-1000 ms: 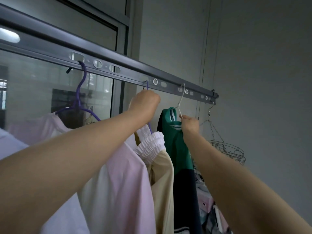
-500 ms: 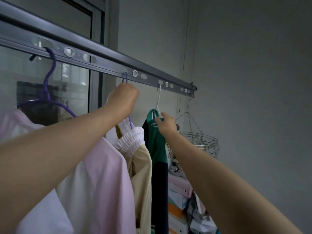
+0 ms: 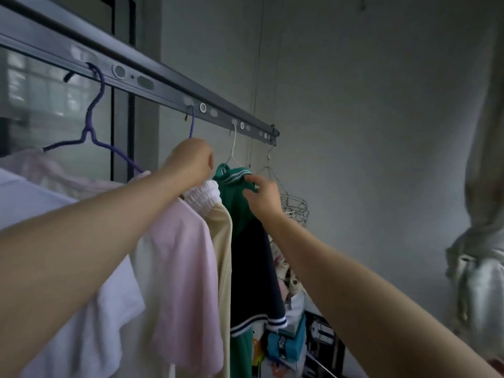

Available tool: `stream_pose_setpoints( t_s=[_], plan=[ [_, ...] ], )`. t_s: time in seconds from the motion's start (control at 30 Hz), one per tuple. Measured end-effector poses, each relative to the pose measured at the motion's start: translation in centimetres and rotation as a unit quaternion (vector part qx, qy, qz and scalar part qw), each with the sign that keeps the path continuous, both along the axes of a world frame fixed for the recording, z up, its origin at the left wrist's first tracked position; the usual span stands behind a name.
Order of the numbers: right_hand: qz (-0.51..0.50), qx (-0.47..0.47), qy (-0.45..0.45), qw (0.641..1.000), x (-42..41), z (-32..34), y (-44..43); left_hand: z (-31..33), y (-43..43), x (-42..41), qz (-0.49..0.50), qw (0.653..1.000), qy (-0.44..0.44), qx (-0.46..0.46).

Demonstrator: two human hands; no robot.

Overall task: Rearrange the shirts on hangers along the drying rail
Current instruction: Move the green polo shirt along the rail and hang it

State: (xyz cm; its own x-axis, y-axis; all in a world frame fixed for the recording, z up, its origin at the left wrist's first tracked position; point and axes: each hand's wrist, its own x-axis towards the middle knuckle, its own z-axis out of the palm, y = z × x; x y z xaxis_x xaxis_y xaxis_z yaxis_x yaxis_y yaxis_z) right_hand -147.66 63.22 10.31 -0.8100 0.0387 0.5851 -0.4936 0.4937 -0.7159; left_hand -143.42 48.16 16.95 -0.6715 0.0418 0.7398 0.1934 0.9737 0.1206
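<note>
Here, the left hand [image 3: 191, 162] sits at the centre of the frame, its fingers curled into a fist round the stem of a purple hanger [image 3: 192, 124]. The hook of that hanger rises straight up to a slot in the drying rail [image 3: 163, 87]. Just to its right, the right hand [image 3: 263, 197] lies on the shoulder of a green and navy shirt [image 3: 245, 263], thumb and bent fingers pinching the green cloth beside the striped collar. That shirt hangs from a white wire hanger [image 3: 233, 148] hooked into the rail one slot further right.

Under the left hand, a white ruffled collar [image 3: 203, 196] tops a cream garment [image 3: 223, 241], squeezed between the green shirt and a pink shirt [image 3: 182, 255] on its left. The pink cloth runs up to the other purple hanger [image 3: 92, 126], hooked on the rail in the upper left. A white shirt [image 3: 81, 296] fills the lower left, partly behind the left forearm.

The rail slants from the upper left edge to its end above centre, where a round wire clip rack [image 3: 296, 207] hangs beyond the right hand. A pale curtain [image 3: 480, 241] drapes down the right edge, and stacked boxes [image 3: 286, 342] sit at the bottom centre.
</note>
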Motion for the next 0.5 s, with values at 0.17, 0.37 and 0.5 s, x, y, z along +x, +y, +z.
stream_pose_setpoints(
  t_s=[0.17,0.37,0.5],
  plan=[
    [-0.016,-0.1,-0.003,0.995,6.9,-1.7,0.2,-1.1,0.7,6.3,-0.087,0.995,0.055,-0.01],
    [0.01,-0.134,-0.024,0.991,16.7,-4.3,-0.5,-4.8,1.0,14.1,-0.118,0.986,0.108,-0.046],
    [-0.01,-0.115,-0.028,0.993,22.2,-5.8,-0.6,-6.4,0.9,18.2,-0.116,0.982,0.143,-0.04]
  ],
)
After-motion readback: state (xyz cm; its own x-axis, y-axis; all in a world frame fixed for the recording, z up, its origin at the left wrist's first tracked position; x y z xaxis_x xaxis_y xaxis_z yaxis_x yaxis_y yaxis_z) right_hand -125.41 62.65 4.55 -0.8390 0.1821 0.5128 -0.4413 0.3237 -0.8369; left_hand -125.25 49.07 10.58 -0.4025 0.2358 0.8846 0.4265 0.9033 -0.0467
